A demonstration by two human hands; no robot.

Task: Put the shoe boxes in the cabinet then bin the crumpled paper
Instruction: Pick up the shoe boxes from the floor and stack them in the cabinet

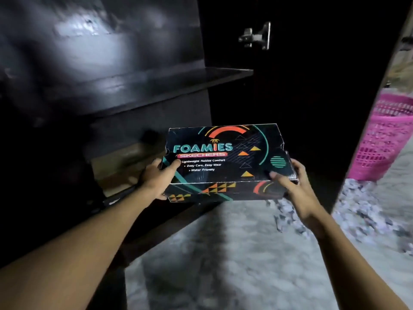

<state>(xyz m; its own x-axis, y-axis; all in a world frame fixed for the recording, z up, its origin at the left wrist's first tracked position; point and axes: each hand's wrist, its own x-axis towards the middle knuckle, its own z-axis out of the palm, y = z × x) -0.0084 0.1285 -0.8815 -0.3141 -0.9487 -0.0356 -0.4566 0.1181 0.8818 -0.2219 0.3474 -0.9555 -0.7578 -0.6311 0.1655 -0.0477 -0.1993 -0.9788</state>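
A black shoe box [225, 162] with colourful "FOAMIES SKECHERS" print hangs in the air in front of the open dark cabinet [134, 86]. My left hand [159, 177] grips its left end, thumb on the lid. My right hand [290, 182] grips its right end, thumb on the lid near the front corner. The box sits level, just outside the cabinet's lower compartment. A brown box [125, 162] lies inside that lower compartment, dim and partly hidden. Crumpled paper [362, 211] lies scattered on the floor to the right.
The cabinet's open door [301, 86] stands behind the box, with a metal hinge [257, 36] near the top. A pink mesh basket [384, 139] stands on the floor at the right, past the door's edge. A dark shelf [156, 83] spans the cabinet above the lower compartment.
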